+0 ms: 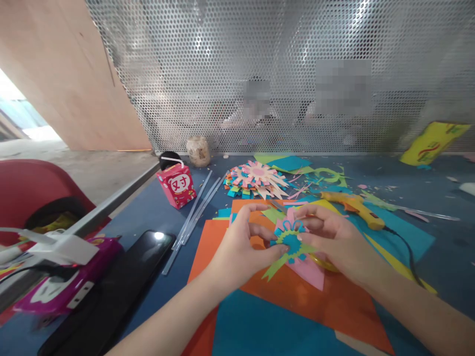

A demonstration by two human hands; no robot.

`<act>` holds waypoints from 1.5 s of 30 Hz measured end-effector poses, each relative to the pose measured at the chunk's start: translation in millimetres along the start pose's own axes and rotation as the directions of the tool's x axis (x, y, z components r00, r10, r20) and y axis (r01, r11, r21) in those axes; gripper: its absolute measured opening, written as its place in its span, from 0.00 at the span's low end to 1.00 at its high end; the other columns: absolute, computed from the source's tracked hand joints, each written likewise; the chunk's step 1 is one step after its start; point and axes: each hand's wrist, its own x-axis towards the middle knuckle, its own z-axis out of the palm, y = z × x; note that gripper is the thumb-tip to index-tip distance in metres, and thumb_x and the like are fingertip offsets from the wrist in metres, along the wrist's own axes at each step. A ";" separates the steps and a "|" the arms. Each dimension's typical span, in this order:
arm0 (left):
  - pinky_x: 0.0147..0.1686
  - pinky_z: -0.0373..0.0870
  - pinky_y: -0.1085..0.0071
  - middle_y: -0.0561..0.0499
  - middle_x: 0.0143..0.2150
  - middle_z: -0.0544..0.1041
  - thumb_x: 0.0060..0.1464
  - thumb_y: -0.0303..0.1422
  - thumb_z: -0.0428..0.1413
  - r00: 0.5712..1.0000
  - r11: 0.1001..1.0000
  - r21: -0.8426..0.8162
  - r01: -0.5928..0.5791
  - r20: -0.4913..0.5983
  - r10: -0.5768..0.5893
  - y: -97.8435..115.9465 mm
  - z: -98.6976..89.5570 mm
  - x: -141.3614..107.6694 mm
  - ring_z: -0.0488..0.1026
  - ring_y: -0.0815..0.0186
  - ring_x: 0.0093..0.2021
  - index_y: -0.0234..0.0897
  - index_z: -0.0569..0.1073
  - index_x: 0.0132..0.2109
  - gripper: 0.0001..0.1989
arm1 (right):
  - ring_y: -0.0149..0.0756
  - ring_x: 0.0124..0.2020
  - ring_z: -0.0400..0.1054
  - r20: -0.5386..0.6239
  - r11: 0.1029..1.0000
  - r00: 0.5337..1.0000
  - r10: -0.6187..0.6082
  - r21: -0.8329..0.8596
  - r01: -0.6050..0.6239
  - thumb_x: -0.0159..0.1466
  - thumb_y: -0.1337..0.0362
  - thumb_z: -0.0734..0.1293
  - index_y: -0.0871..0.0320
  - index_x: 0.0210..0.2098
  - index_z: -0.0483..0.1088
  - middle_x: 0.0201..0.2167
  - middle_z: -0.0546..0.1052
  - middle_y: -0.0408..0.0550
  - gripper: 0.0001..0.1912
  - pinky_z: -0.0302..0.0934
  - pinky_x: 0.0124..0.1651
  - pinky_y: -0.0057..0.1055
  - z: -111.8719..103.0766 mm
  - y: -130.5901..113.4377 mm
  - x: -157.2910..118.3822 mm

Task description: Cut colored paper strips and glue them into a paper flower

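Between my two hands is a paper rosette with a blue centre, a green fringed ring, blue loops and green ribbon tails. My left hand pinches its left edge between thumb and fingers. From the other side, my right hand grips the right edge, its thumb near the blue centre. Under the rosette lie a pink paper piece and orange sheets. A yellow ring-shaped item shows partly beneath my right hand. Behind my hands rests a pile of finished-looking paper rosettes.
A yellow glue gun with a black cord lies at right. Clear glue sticks lie beside a pink drink carton. A black phone and purple power strip sit left. A perforated metal panel stands behind, with people beyond it.
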 end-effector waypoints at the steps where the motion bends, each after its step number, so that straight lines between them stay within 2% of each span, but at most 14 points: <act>1: 0.35 0.68 0.69 0.57 0.28 0.72 0.42 0.31 0.62 1.000 1.000 0.004 0.002 -0.003 -0.002 -0.1 -0.1 0.0 0.73 0.67 0.33 0.41 0.59 0.52 0.30 | 0.31 0.30 0.70 0.010 1.000 1.000 0.002 0.010 -0.002 0.48 0.61 0.73 0.55 0.38 0.65 0.34 0.76 0.44 0.20 0.65 0.31 0.26 -0.1 0.2 0.2; 8: 0.33 0.67 0.70 0.56 0.28 0.72 0.43 0.29 0.61 1.000 1.000 -0.006 -0.021 0.023 0.021 -1.7 0.8 0.3 0.72 0.67 0.33 0.40 0.59 0.52 0.28 | 0.26 0.30 0.69 0.088 0.996 0.996 0.031 0.085 -0.039 0.50 0.64 0.73 0.54 0.37 0.65 0.36 0.76 0.42 0.17 0.63 0.31 0.22 -0.8 -0.8 0.7; 11: 0.34 0.66 0.70 0.57 0.28 0.71 0.45 0.29 0.59 0.999 0.999 0.014 -0.049 0.023 0.048 0.0 0.4 0.6 0.71 0.68 0.33 0.39 0.59 0.51 0.27 | 0.27 0.31 0.70 0.107 0.993 0.994 0.026 0.114 -0.038 0.51 0.63 0.72 0.54 0.38 0.65 0.37 0.76 0.43 0.18 0.65 0.33 0.25 -0.8 0.2 2.3; 16: 0.39 0.64 0.68 0.58 0.27 0.69 0.45 0.27 0.59 0.997 0.993 0.096 -0.068 -0.021 0.070 3.4 -2.2 1.9 0.70 0.68 0.34 0.38 0.59 0.52 0.27 | 0.29 0.31 0.69 -0.040 0.991 0.999 -0.026 0.128 0.031 0.52 0.60 0.72 0.54 0.36 0.67 0.38 0.75 0.45 0.14 0.63 0.31 0.25 -2.1 2.4 7.8; 20: 0.33 0.65 0.70 0.56 0.29 0.69 0.45 0.29 0.58 0.999 0.988 0.155 -0.019 0.037 0.014 -0.6 -3.6 2.3 0.71 0.66 0.33 0.39 0.57 0.54 0.29 | 0.28 0.29 0.66 -0.117 0.970 0.982 -0.149 0.174 0.168 0.53 0.59 0.72 0.52 0.29 0.68 0.30 0.73 0.40 0.09 0.62 0.35 0.26 -6.6 5.3 11.5; 22: 0.32 0.65 0.68 0.53 0.33 0.71 0.45 0.32 0.58 1.000 0.966 0.258 -0.006 0.020 0.001 -3.1 -4.4 2.3 0.71 0.63 0.35 0.40 0.58 0.53 0.27 | 0.28 0.29 0.65 -0.121 0.962 0.969 -0.214 0.145 0.230 0.53 0.60 0.72 0.52 0.26 0.67 0.27 0.71 0.39 0.08 0.62 0.35 0.27 -8.3 6.0 10.6; 23: 0.35 0.65 0.65 0.51 0.36 0.72 0.45 0.34 0.59 0.999 0.940 0.339 -0.041 -0.016 0.049 -3.9 -4.8 2.2 0.72 0.61 0.37 0.41 0.60 0.52 0.26 | 0.28 0.29 0.64 -0.118 0.960 0.963 -0.242 0.116 0.255 0.54 0.60 0.71 0.51 0.26 0.67 0.26 0.70 0.39 0.08 0.62 0.35 0.27 -8.5 5.9 9.1; 25: 0.43 0.62 0.59 0.48 0.42 0.73 0.44 0.35 0.60 0.969 0.837 0.522 -0.164 -0.075 0.236 -4.3 -5.5 1.6 0.71 0.57 0.44 0.41 0.63 0.48 0.23 | 0.30 0.29 0.65 -0.108 0.954 0.950 -0.292 0.038 0.298 0.55 0.61 0.70 0.51 0.26 0.67 0.26 0.69 0.40 0.07 0.62 0.35 0.28 -7.2 4.2 4.5; 27: 0.47 0.58 0.57 0.48 0.44 0.75 0.44 0.36 0.61 0.906 0.715 0.641 -0.280 -0.070 0.418 -3.8 -5.6 0.6 0.70 0.56 0.47 0.41 0.65 0.44 0.20 | 0.31 0.30 0.66 -0.065 0.944 0.942 -0.328 -0.043 0.326 0.55 0.61 0.70 0.51 0.27 0.68 0.27 0.71 0.41 0.05 0.63 0.36 0.29 -4.2 0.7 -1.1; 30: 0.45 0.60 0.61 0.50 0.41 0.78 0.49 0.36 0.60 0.804 0.597 0.679 -0.426 -0.019 0.595 -4.0 -4.6 -1.2 0.73 0.59 0.43 0.42 0.66 0.42 0.14 | 0.33 0.34 0.70 0.079 0.932 0.939 -0.334 -0.122 0.342 0.59 0.60 0.66 0.52 0.30 0.71 0.29 0.74 0.44 0.04 0.65 0.39 0.31 0.6 -4.9 -7.1; 32: 0.43 0.60 0.63 0.51 0.39 0.79 0.52 0.35 0.58 0.738 0.548 0.676 -0.492 -0.009 0.674 -5.3 -3.7 -1.8 0.74 0.61 0.41 0.43 0.66 0.43 0.12 | 0.34 0.37 0.71 0.139 0.931 0.938 -0.316 -0.146 0.335 0.61 0.59 0.63 0.53 0.33 0.72 0.32 0.76 0.45 0.07 0.65 0.42 0.32 2.5 -6.7 -8.3; 33: 0.43 0.60 0.63 0.52 0.38 0.80 0.53 0.35 0.57 0.720 0.538 0.673 -0.507 -0.013 0.694 -6.1 -3.4 -1.8 0.74 0.61 0.40 0.44 0.66 0.43 0.11 | 0.34 0.37 0.71 0.153 0.931 0.939 -0.308 -0.154 0.331 0.61 0.59 0.63 0.52 0.34 0.72 0.33 0.76 0.46 0.07 0.66 0.42 0.32 2.9 -7.0 -8.3; 40: 0.44 0.59 0.62 0.57 0.32 0.81 0.54 0.30 0.56 0.697 0.556 0.649 -0.519 -0.054 0.715 -6.9 -2.6 -2.1 0.76 0.63 0.37 0.46 0.64 0.46 0.13 | 0.35 0.38 0.71 0.226 0.935 0.940 -0.256 -0.189 0.300 0.60 0.60 0.63 0.51 0.36 0.73 0.35 0.77 0.45 0.07 0.68 0.39 0.31 3.1 -5.5 -8.7; 45: 0.45 0.59 0.61 0.55 0.32 0.81 0.54 0.30 0.56 0.709 0.546 0.691 -0.474 -0.069 0.702 -8.8 -6.9 -0.5 0.76 0.61 0.37 0.47 0.67 0.47 0.13 | 0.36 0.39 0.71 0.235 0.943 0.946 -0.225 -0.191 0.272 0.59 0.60 0.64 0.51 0.41 0.74 0.38 0.77 0.48 0.12 0.68 0.39 0.33 3.1 -6.9 -10.0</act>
